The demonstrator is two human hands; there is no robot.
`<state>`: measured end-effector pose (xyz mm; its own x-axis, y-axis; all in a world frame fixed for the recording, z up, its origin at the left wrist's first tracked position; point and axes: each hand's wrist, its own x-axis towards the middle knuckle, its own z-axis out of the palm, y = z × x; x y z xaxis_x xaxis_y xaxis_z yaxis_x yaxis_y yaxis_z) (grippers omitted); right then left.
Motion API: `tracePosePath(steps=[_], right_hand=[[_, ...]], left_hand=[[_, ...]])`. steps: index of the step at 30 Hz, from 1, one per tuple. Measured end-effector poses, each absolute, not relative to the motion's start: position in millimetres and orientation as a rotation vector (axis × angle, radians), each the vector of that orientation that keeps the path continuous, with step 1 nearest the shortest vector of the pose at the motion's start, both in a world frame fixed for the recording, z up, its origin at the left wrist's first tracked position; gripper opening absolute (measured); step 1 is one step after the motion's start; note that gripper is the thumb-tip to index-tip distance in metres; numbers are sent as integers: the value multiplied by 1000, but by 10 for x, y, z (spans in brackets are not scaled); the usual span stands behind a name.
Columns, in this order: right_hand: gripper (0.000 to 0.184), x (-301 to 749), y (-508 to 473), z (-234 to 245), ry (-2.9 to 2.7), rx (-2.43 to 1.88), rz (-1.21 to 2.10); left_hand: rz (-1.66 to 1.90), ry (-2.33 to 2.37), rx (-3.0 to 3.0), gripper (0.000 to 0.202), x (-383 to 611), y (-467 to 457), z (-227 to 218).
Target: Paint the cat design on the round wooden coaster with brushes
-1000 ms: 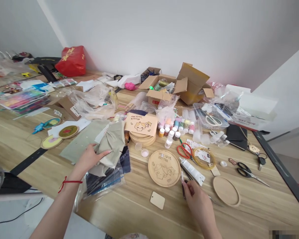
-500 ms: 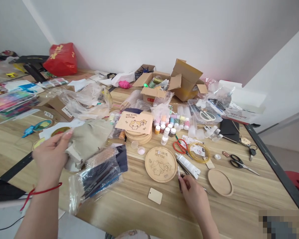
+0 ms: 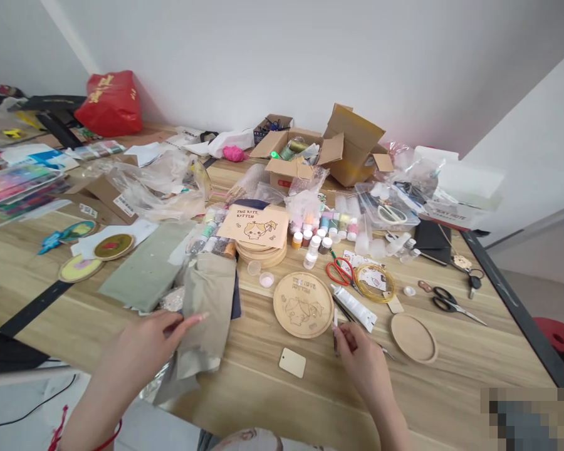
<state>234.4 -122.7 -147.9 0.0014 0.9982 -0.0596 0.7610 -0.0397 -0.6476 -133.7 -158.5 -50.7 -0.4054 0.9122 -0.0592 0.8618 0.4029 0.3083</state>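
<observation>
Khaki fabric (image 3: 207, 305) lay folded on the wooden table (image 3: 272, 407), just left of the round engraved wooden disc (image 3: 303, 305). Its long axis ran from the near table edge away from the person, and its far end pointed at the square wooden plaque (image 3: 254, 224) behind the disc. That plaque read "THE KITE KITTEN" above a cartoon cat. The disc carried similar lettering over a drawn kitten, too small to read for certain. The left hand (image 3: 141, 343), left of the disc and nearer the person, lay loosely spread with its fingertips (image 3: 193, 319) pressed on the fabric's left edge, not closed around it. The right hand (image 3: 361, 362), just to the near right of the disc, was pinched tight on a slender dark tool (image 3: 335, 330) that stood nearly upright with its tip beside the disc's rim. A white glue tube (image 3: 355, 308) lay slanted against the disc's right side, with red-handled scissors (image 3: 341, 274) and a coil of gold wire (image 3: 373, 283) just behind it. A small blank wooden tag (image 3: 292, 362) sat in front of the disc, and a plain round wooden tray (image 3: 413, 338) lay farther right.
</observation>
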Motion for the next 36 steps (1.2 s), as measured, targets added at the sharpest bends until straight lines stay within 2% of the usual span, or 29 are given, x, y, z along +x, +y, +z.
tracePosePath(steps=[1,4,6,7,8,11,12,15,18,19,21,23,25,26,28,30,33,34,36], right_hand=[[45,2328,-1221,-1464,-1812,-1827,728],[50,2268,-1201,-1429,-1839,-1766,705],[52,2223,-1196,-1411,-1859,-1726,699],[53,2202,-1198,-1402,-1861,-1707,706],[52,2185,-1203,-1392,-1856,-1692,721],[49,2157,-1231,-1352,-1799,-1665,779],[47,2153,-1243,-1334,-1769,-1657,805],[44,2119,-1285,-1268,-1652,-1592,940],[34,2001,-1342,-1174,-1485,-1378,1130],[37,1940,-1364,-1136,-1443,-1259,1196],[69,1802,-1410,-1052,-1427,-989,1328],[102,1666,-1443,-968,-1465,-786,1428],[115,1567,-1445,-899,-1463,-740,1477],[112,1541,-1430,-876,-1436,-778,1453],[92,1556,-1373,-855,-1337,-937,1324],[72,1678,-1288,-859,-1239,-1116,1137],[64,2045,-1133,-855,-1276,-1301,891],[61,2192,-1077,-840,-1332,-1357,793],[59,2454,-958,-787,-1532,-1443,583]], left_hand=[[263,2496,1501,46,-1377,-1558,-550],[599,2534,1315,53,-1466,-1365,-699],[650,2541,1303,88,-1470,-1196,-828],[589,2553,1378,97,-1458,-1124,-890],[496,2529,1453,92,-1442,-1069,-942],[226,2552,1517,48,-1401,-1049,-956],[211,2599,1487,42,-1397,-1092,-899],[344,2736,1304,38,-1382,-1329,-581],[649,2684,1121,47,-1275,-1591,-242],[742,2571,1129,47,-1203,-1650,-170],[933,2298,1253,40,-999,-1695,-119],[953,1962,1415,29,-723,-1638,-182],[867,1704,1527,21,-399,-1517,-311],[866,1606,1556,19,-231,-1451,-380],[860,1389,1624,18,77,-1347,-497],[855,1233,1719,29,296,-1299,-567],[835,1068,1890,49,370,-1296,-632],[816,1056,1922,47,330,-1294,-665],[838,1184,1902,31,188,-1272,-772]])
